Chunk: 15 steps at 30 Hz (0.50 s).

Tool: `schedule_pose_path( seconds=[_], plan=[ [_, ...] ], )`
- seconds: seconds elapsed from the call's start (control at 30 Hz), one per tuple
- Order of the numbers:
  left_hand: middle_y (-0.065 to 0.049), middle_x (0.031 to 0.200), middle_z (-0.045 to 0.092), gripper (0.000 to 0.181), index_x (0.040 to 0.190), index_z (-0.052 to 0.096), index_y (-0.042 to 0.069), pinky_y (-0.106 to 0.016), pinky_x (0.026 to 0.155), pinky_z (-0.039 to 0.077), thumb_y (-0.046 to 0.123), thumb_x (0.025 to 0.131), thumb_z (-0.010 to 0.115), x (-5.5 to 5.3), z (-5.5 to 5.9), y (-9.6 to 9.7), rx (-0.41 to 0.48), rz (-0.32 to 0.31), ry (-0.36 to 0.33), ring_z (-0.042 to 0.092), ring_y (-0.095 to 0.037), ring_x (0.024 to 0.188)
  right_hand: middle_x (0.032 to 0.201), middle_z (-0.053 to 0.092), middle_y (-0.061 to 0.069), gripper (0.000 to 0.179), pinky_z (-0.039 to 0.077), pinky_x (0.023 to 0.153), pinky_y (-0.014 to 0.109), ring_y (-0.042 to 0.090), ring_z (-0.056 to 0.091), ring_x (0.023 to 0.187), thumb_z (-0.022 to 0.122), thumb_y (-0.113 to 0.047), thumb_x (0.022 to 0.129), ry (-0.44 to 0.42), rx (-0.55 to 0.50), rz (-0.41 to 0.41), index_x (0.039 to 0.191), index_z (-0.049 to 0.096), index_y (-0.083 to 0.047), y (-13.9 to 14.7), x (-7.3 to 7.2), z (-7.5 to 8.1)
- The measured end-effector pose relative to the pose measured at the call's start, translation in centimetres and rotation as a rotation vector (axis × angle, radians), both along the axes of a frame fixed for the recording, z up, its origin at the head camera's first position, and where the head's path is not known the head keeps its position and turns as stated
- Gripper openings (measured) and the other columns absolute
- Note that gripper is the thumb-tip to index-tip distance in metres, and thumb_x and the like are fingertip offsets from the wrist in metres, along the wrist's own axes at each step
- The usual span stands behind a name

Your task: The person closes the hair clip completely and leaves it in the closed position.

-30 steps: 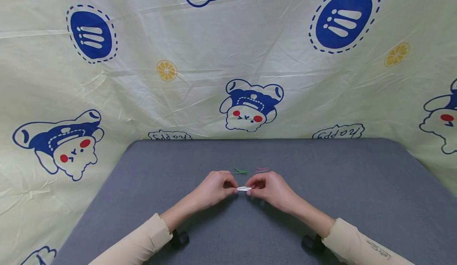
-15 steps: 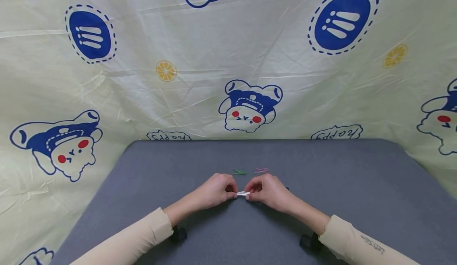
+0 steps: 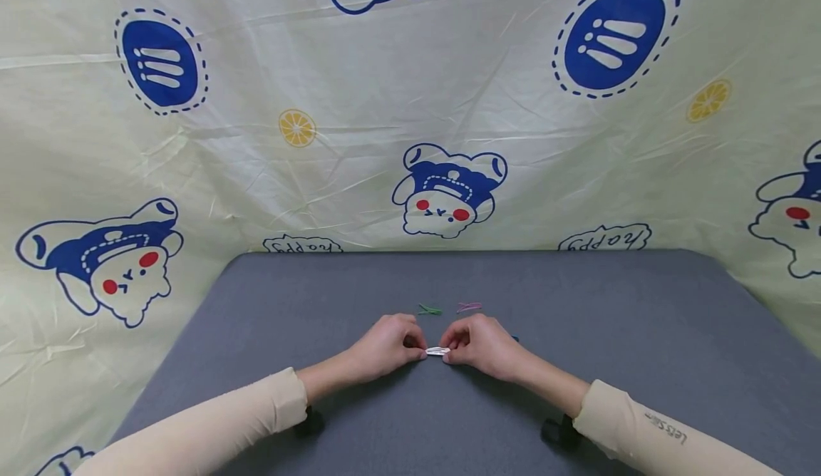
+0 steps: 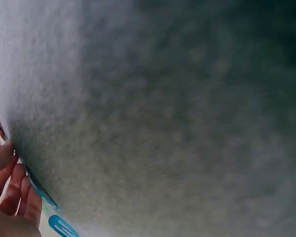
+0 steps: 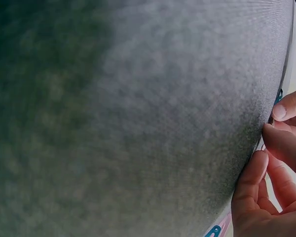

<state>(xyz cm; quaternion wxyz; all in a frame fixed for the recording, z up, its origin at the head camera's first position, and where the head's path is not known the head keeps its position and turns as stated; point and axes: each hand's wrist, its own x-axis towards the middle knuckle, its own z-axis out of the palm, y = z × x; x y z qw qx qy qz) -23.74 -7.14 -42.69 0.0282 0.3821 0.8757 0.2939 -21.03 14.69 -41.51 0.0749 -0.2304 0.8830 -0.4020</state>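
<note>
A slim white hair clip (image 3: 437,351), oval with dark lines along it, lies level between both hands just over the table. My left hand (image 3: 390,346) pinches its left end between thumb and fingers. Its right end is pinched the same way by my right hand (image 3: 481,346). In the left wrist view, fingers (image 4: 15,192) crowd the left edge; in the right wrist view, the right hand (image 5: 271,192) sits at the right edge. The clip is mostly hidden in both wrist views.
Beyond the hands lie a small green clip-like piece (image 3: 430,310) and a pink one (image 3: 469,307). A bit of something blue (image 3: 515,338) peeks out behind the right hand. A printed cloth (image 3: 359,177) hangs behind the grey table (image 3: 288,283).
Both hands have come slightly nearer to the body, carrying the white hair clip with them. The blue piece behind the right hand has come into sight. The grips look unchanged.
</note>
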Motion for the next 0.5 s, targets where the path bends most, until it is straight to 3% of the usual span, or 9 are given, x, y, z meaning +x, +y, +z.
schedule_pose_path(
  seconds=[0.5],
  plan=[
    [0.012,0.08,0.057,0.004,0.083,0.075,0.014,-0.021,0.068,0.042,0.012,0.085,0.078,0.15,-0.51,-0.07,0.017,-0.005,0.028,0.052,-0.007,0.077,0.071,0.063,-0.007,0.008,0.046,0.059,0.022,0.006,0.057,0.064,0.077,-0.005,0.083,0.015,0.004,0.041,0.089,0.074,-0.009,0.44,-0.08,-0.15]
  ],
)
